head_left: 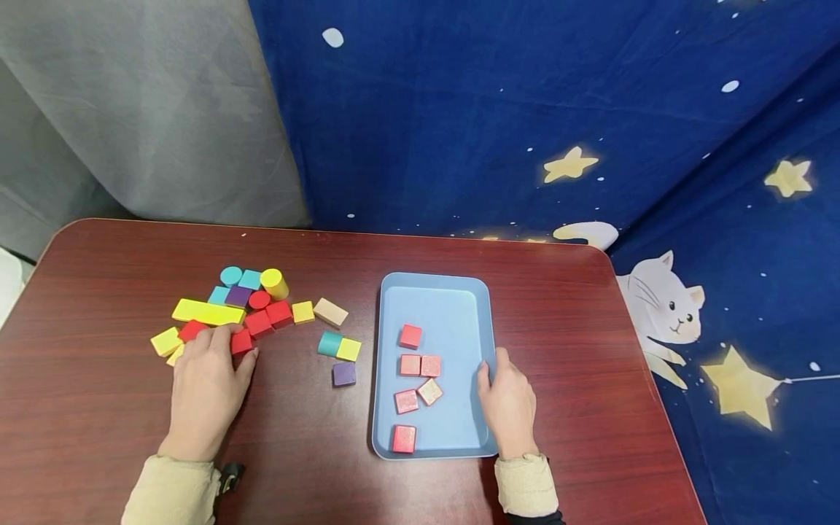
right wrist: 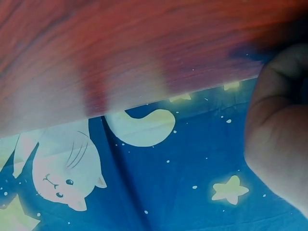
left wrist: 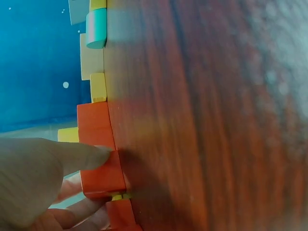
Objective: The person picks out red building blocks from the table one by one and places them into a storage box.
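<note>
At the left group of blocks, my left hand pinches a red block between thumb and fingers. In the left wrist view the thumb lies on the near face of that block, with fingertips showing behind it. My right hand grips the right rim of a blue tray, its thumb over the edge. Inside the tray, toward its left side, lie several red cubes and a pale-faced cube. The right wrist view shows only part of the right hand, with the tray out of sight.
Behind the left hand are a long yellow block, a yellow cylinder, a purple block and several other coloured blocks. Between group and tray lie a wooden block, a teal piece and a purple cube. A curtain hangs behind the table.
</note>
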A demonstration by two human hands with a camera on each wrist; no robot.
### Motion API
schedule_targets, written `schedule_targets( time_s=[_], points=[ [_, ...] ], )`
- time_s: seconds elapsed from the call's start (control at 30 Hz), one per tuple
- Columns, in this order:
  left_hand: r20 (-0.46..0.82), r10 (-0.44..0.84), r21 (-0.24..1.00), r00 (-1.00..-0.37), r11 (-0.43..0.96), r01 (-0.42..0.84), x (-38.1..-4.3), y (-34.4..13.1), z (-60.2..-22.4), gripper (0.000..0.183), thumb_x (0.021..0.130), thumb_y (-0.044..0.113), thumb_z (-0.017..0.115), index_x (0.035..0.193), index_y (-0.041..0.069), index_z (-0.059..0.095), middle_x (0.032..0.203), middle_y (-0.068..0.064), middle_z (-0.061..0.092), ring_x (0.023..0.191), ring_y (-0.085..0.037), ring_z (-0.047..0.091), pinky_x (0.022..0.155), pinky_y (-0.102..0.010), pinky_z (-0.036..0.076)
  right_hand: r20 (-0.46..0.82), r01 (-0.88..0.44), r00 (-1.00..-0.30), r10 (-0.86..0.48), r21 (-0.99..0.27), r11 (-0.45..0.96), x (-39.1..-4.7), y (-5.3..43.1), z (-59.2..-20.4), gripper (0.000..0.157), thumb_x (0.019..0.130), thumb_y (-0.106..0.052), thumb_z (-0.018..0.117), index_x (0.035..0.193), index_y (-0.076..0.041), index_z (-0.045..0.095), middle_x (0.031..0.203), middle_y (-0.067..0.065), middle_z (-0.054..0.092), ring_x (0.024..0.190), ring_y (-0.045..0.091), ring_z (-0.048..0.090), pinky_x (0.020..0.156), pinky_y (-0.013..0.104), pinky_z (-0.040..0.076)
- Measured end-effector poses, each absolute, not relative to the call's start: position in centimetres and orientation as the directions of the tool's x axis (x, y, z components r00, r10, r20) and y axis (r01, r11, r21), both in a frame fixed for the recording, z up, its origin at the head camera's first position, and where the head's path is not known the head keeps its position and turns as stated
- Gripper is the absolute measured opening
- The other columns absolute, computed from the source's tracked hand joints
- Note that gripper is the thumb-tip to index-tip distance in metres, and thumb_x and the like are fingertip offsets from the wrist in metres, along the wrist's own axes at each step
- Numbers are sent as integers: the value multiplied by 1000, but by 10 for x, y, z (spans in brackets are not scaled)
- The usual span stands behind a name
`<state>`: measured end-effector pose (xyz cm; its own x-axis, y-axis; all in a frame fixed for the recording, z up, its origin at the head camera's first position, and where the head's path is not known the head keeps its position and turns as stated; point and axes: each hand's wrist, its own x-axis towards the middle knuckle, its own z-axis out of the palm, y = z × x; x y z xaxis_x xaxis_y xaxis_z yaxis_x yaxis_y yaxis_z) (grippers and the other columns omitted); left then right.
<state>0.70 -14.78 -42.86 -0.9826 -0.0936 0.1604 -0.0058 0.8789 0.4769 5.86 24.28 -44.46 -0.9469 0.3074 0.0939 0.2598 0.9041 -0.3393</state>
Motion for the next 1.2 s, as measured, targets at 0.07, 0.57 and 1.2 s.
schedule_targets(
  time_s=[0.07,0.57,1.2],
  points=[
    [165,-94,482,-982,876,-3,7,-148,-429,54,74,4,87,116,-9,56,104,-32,58,91,-49,52,84,-66,43,97,259,-947,307,-339,905,59,243,-445,21,96,-19,62,107,-1,60,82,21,70,65,43,67,48,52,46],
    [163,-109,544,-981,839,-2,14,-144,-423,56,75,2,86,122,-8,57,112,-29,61,98,-44,55,88,-66,51,97,254,-948,302,-338,906,59,243,-446,21,96,-19,62,107,-1,60,81,21,70,63,42,66,47,50,45],
    [154,-131,565,-979,825,-21,25,-135,-411,54,75,11,89,121,0,63,107,-21,65,87,-31,54,74,-51,53,109,247,-948,298,-338,908,58,243,-447,21,96,-19,62,107,-1,61,82,21,70,64,42,66,48,50,46]
  ],
)
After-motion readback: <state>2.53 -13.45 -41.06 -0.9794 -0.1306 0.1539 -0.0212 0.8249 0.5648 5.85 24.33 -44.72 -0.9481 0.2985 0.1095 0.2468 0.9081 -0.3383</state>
